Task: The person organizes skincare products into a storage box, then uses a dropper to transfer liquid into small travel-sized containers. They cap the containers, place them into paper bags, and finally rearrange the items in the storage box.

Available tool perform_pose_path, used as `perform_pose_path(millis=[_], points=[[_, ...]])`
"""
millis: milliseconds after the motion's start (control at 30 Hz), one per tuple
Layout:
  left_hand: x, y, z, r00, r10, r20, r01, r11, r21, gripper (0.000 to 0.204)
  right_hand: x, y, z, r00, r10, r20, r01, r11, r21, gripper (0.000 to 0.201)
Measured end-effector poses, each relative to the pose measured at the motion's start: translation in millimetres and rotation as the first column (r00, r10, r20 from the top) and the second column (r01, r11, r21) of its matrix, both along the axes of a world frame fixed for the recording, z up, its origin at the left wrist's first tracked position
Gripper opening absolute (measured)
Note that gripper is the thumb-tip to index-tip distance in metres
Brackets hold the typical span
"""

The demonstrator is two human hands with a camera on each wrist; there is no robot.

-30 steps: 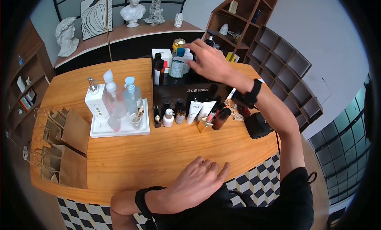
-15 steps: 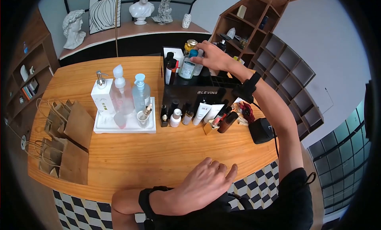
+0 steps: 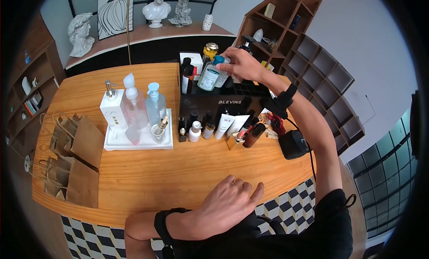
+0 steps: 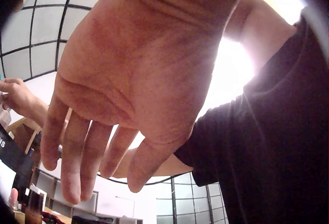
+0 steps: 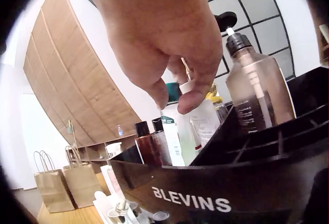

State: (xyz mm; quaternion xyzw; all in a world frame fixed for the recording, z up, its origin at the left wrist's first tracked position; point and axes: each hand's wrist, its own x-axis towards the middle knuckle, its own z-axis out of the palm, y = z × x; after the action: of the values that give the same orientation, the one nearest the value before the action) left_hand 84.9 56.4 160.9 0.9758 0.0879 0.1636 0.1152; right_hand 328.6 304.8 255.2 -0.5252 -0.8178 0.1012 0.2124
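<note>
My right hand (image 3: 243, 64) reaches over the black BLEVINS organizer box (image 3: 196, 100). Its thumb and fingers pinch a clear bottle with a teal cap (image 3: 208, 78) near the top, and the bottle leans toward the hand. Close against it is a second clear bottle (image 5: 205, 123) with a white cap, partly hidden by the fingers. In the box beside them stand dark brown bottles (image 3: 187, 78), a white box (image 3: 191, 60) and a jar with a gold lid (image 3: 210, 49). My left hand (image 3: 225, 207), fingers loosely extended and holding nothing, hovers by the table's near edge.
Several small bottles and white tubes (image 3: 225, 125) line the organizer's front. Left of it, a white tray (image 3: 138, 145) bears pump bottles. Brown paper bags (image 3: 80, 183) stand at the left edge, and a black case (image 3: 292, 145) sits at the right. A brown pump bottle (image 5: 259, 90) stands in the organizer.
My right hand has closed on the teal-capped bottle, which has gone from upright to tilted. The left hand stays nearly in place; the head view has shifted slightly.
</note>
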Motion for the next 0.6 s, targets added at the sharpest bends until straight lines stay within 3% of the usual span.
perform_pose_path(millis=[133,233,400,500,533,600], points=[[0.2,0.7,0.6,0.999,-0.014,-0.033,0.014,1.0,-0.011,0.058,-4.2,-20.9,4.1,0.986,-0.023,-0.162,0.023,1.0,-0.002,0.053],[0.0,0.0,0.1,1.0,-0.001,-0.017,0.001,1.0,-0.001,0.058,-14.7,-58.1,26.6,0.977,0.001,-0.212,0.023,0.994,0.11,0.049],[1.6,-1.8,0.2,1.0,-0.011,-0.017,0.011,1.0,-0.014,0.058,-12.7,-112.4,48.0,0.969,0.067,-0.236,-0.033,0.989,0.143,0.038],[4.0,-3.7,-1.0,1.0,-0.008,-0.022,0.008,1.0,-0.011,0.059,-17.3,-142.9,35.1,0.946,0.15,-0.287,-0.15,0.988,0.022,0.033],[4.5,-4.3,-1.3,1.0,-0.003,-0.025,0.003,1.0,-0.013,0.059,-21.1,-151.4,28.8,0.949,0.073,-0.308,-0.111,0.988,-0.107,0.034],[5.0,-5.2,-4.0,1.0,0.0,-0.014,0.0,1.0,-0.005,0.059,-18.7,-153.3,-0.6,0.948,0.119,-0.295,-0.166,0.976,-0.143,0.034]])
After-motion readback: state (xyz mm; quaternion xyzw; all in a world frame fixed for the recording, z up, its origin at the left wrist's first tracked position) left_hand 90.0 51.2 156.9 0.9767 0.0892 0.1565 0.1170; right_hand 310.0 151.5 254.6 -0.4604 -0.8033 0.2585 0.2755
